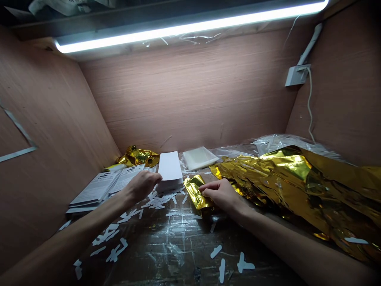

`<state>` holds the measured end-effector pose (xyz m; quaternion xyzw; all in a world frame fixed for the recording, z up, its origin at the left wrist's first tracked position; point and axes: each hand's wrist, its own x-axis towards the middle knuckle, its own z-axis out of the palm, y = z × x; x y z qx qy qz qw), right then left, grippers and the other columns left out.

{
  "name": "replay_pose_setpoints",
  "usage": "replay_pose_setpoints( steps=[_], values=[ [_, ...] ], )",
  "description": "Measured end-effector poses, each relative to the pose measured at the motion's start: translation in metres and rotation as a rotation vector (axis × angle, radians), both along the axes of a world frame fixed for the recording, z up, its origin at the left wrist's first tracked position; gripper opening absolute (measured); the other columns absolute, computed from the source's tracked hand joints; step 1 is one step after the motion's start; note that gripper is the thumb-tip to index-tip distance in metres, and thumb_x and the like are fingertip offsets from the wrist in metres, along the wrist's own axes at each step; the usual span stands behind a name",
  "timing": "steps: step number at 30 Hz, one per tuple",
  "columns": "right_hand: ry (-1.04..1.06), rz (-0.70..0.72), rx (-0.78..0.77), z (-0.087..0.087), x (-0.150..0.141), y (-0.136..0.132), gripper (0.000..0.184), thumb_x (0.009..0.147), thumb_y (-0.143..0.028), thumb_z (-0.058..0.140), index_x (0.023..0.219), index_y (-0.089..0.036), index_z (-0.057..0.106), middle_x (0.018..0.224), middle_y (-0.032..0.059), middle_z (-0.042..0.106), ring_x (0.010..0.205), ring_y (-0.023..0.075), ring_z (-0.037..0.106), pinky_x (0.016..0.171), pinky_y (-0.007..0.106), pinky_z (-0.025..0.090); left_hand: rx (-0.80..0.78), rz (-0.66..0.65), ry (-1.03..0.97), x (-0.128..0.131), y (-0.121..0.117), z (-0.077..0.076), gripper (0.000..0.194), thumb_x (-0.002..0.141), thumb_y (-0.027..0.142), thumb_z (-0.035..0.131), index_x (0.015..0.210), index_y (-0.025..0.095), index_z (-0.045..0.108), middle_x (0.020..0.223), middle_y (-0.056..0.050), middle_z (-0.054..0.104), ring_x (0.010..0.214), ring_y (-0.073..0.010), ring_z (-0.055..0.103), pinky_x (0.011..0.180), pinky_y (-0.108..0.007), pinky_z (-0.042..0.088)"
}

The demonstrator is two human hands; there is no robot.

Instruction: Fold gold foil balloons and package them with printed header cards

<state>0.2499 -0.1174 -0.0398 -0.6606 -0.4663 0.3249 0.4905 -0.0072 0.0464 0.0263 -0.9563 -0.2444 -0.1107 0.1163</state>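
With left hand (pixel 144 184), apparently pinching the left edge of a white paper stack (pixel 170 166) at the bench's (pixel 149 254) eleven o'clock; at twelve, pinching a gold foil packet (pixel 196 198) with right hand (pixel 224 196). Seemingly taking up paper while steadying foil, calling for freeing the sheet cleanly.

Left hand (pixel 145 185): bare, narrow at the wrist (pixel 128 195). Left forearm (pixel 86 226): bare, broadening toward near left. Right hand (pixel 225 196): bare, narrow-wristed. Right forearm (pixel 279 236): bare, slender, broadening toward near right.
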Motion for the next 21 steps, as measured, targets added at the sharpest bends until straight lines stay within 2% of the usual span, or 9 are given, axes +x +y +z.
replay_pose_setpoints(
  steps=[2, 5, 8, 11, 14, 18, 21],
  values=[
    [0.024, -0.018, 0.028, 0.002, 0.0, -0.001, 0.031, 0.072, -0.025, 0.07, 0.098, -0.018, 0.085, 0.081, 0.0093, 0.079, 0.066, 0.0165, 0.065, 0.053, 0.024, 0.046, 0.009, 0.031, -0.026, 0.001, 0.001, 0.0, 0.027, 0.086, 0.009, 0.052, 0.076, 0.018, 0.075, 0.067, -0.004, 0.073, 0.061, -0.0153, 0.061, 0.062, -0.025, 0.037],
    [0.07, -0.07, 0.122, 0.008, 0.006, -0.001, 0.032, 0.072, -0.025, 0.07, 0.1, -0.016, 0.084, 0.084, 0.0102, 0.08, 0.071, 0.0185, 0.068, 0.058, 0.026, 0.051, -0.033, 0.093, -0.034, 0.003, 0.001, 0.004, 0.019, 0.079, 0.012, 0.064, 0.071, 0.021, 0.078, 0.068, -0.002, 0.076, 0.064, -0.0166, 0.064, 0.064, -0.026, 0.038],
    [0.116, -0.173, 0.251, 0.015, 0.02, 0.003, 0.033, 0.072, -0.027, 0.072, 0.1, -0.014, 0.084, 0.09, 0.0117, 0.08, 0.078, 0.0215, 0.072, 0.067, 0.03, 0.058, -0.109, 0.063, -0.026, 0.004, -0.006, 0.011, 0.014, 0.078, 0.019, 0.07, 0.071, 0.026, 0.081, 0.065, 0.0, 0.076, 0.061, -0.0155, 0.063, 0.061, -0.025, 0.037],
    [0.158, -0.238, 0.322, 0.022, 0.036, 0.007, 0.034, 0.071, -0.027, 0.073, 0.101, -0.013, 0.083, 0.094, 0.0129, 0.08, 0.084, 0.0233, 0.074, 0.074, 0.033, 0.061, -0.113, -0.069, -0.046, 0.0, -0.019, 0.014, 0.022, 0.087, 0.018, 0.062, 0.085, 0.026, 0.083, 0.072, -0.001, 0.078, 0.062, -0.0139, 0.065, 0.063, -0.025, 0.039],
    [0.159, -0.249, 0.345, 0.032, 0.045, 0.007, 0.035, 0.072, -0.027, 0.074, 0.102, -0.012, 0.083, 0.095, 0.0133, 0.08, 0.084, 0.0234, 0.074, 0.076, 0.034, 0.061, -0.069, -0.161, -0.109, -0.005, -0.038, 0.009, 0.028, 0.094, 0.015, 0.053, 0.091, 0.022, 0.08, 0.07, -0.003, 0.076, 0.059, -0.0134, 0.064, 0.061, -0.025, 0.041],
    [0.128, -0.248, 0.4, 0.058, 0.044, -0.002, 0.036, 0.073, -0.027, 0.074, 0.105, -0.012, 0.082, 0.093, 0.0134, 0.08, 0.079, 0.0222, 0.073, 0.069, 0.033, 0.06, 0.018, -0.244, -0.16, -0.005, -0.061, -0.004, 0.031, 0.1, 0.014, 0.046, 0.087, 0.017, 0.074, 0.063, -0.003, 0.068, 0.056, -0.0138, 0.061, 0.057, -0.026, 0.043],
    [0.043, -0.232, 0.343, 0.078, 0.042, -0.009, 0.035, 0.074, -0.026, 0.074, 0.105, -0.012, 0.082, 0.091, 0.0133, 0.079, 0.076, 0.021, 0.071, 0.063, 0.03, 0.057, 0.087, -0.315, -0.163, 0.002, -0.082, -0.012, 0.031, 0.1, 0.009, 0.042, 0.084, 0.015, 0.069, 0.062, -0.001, 0.064, 0.054, -0.0135, 0.058, 0.054, -0.026, 0.042]
  ],
)
